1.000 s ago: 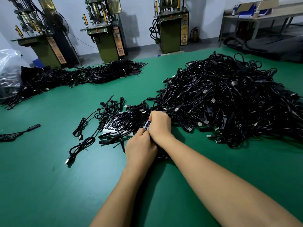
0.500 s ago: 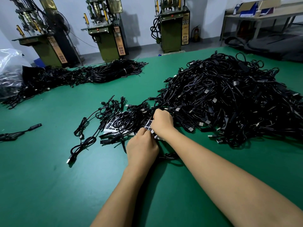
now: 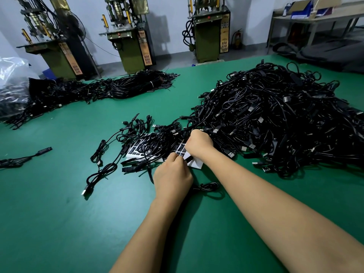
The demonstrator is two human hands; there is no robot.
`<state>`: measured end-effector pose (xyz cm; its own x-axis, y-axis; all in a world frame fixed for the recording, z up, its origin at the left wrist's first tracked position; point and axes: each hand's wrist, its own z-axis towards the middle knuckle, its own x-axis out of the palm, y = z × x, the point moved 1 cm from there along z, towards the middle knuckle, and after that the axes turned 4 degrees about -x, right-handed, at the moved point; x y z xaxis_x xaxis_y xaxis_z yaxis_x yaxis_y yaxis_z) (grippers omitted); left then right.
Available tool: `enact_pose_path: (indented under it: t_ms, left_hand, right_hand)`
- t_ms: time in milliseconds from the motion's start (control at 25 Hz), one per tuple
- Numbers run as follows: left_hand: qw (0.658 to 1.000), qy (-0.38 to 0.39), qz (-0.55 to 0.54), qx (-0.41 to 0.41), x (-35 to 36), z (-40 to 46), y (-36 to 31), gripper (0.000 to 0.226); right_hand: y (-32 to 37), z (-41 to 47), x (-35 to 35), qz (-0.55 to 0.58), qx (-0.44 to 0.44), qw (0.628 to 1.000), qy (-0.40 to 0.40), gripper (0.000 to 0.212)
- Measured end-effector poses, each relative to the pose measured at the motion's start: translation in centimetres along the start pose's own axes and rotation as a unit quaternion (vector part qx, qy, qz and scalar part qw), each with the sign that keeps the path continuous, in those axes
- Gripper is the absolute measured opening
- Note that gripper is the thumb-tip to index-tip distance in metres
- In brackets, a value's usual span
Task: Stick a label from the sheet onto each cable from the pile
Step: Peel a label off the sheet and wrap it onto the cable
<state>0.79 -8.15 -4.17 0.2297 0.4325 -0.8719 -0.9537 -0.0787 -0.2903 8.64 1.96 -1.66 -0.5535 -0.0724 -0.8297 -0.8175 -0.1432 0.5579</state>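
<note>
A white label sheet printed with rows of black stickers [image 3: 178, 149] is seen on the green table mat [image 3: 59, 213], half buried under loose black cables [image 3: 149, 142] at the near edge of the large tangled heap of black USB cables [image 3: 275, 119]. The left hand [image 3: 172, 177] is curled, pinching at the sheet's near edge; the right hand [image 3: 199, 143] is closed over it — round what cannot be told. Most of the pile is judged unlabelled — much remains.
</note>
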Motion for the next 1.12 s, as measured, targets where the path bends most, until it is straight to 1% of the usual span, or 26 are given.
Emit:
enact_pose_path:
  t_ms: [80, 160, 360, 520, 600, 640, 720, 800, 880, 960, 1040, 1080, 1120]
  left_hand:
    - [1.000, 0.001, 0.004, 0.001, 0.0, 0.0, 0.0, 0.016]
    - [1.000, 0.000, 0.005, 0.002, 0.0, 0.0, 0.0, 0.015]
    - [1.000, 0.011, 0.016, -0.006, 0.2, 0.1, 0.1, 0.013]
    - [1.000, 0.010, 0.023, -0.009, 0.1, 0.1, 0.0, 0.014]
    - [0.999, 0.012, 0.033, -0.011, 0.2, 0.2, 0.0, 0.016]
    - [0.999, 0.011, 0.038, -0.011, 0.2, 0.2, 0.1, 0.017]
    - [0.999, 0.003, 0.037, -0.009, 0.2, 0.1, 0.1, 0.019]
    - [1.000, -0.006, 0.027, -0.009, 0.2, 0.1, 0.1, 0.021]
    - [1.000, -0.010, 0.012, -0.009, 0.2, 0.1, 0.0, 0.023]
    - [0.999, -0.023, -0.025, -0.012, 0.1, 0.0, -0.1, 0.023]
    - [0.994, -0.047, -0.095, -0.026, -0.2, -0.1, -0.3, 0.020]
    - [0.987, -0.048, -0.150, -0.041, -0.3, -0.2, -0.6, 0.018]
    - [0.969, -0.017, -0.235, -0.071, -0.3, -0.2, -0.9, 0.018]
  right_hand:
    - [0.1, -0.1, 0.1, -0.016, -0.020, 1.000, 0.006, 0.027]
    - [0.1, -0.3, 0.3, -0.031, -0.047, 0.998, 0.005, 0.014]
    - [0.2, -0.7, 0.9, -0.079, -0.094, 0.992, -0.017, 0.021]
    - [0.2, -1.1, 1.2, -0.071, -0.144, 0.984, -0.074, 0.023]
    - [-0.1, -1.5, 1.3, -0.031, -0.175, 0.979, -0.098, 0.021]
    - [-0.4, -1.6, 1.1, 0.018, -0.175, 0.979, -0.105, 0.019]
    - [-1.1, -2.1, 0.4, 0.161, -0.132, 0.971, -0.116, 0.011]
    - [-2.4, -2.6, -0.8, 0.302, -0.066, 0.941, -0.140, 0.011]
    - [-4.0, -3.4, -1.9, 0.423, -0.010, 0.894, -0.152, 0.013]
    - [-5.5, -4.6, -2.7, 0.502, 0.029, 0.852, -0.146, 0.015]
    - [-6.7, -5.6, -3.1, 0.562, 0.059, 0.813, -0.142, 0.015]
    - [-7.2, -6.1, -3.3, 0.598, 0.071, 0.786, -0.140, 0.015]
    - [-7.6, -6.4, -3.3, 0.633, 0.078, 0.758, -0.138, 0.015]
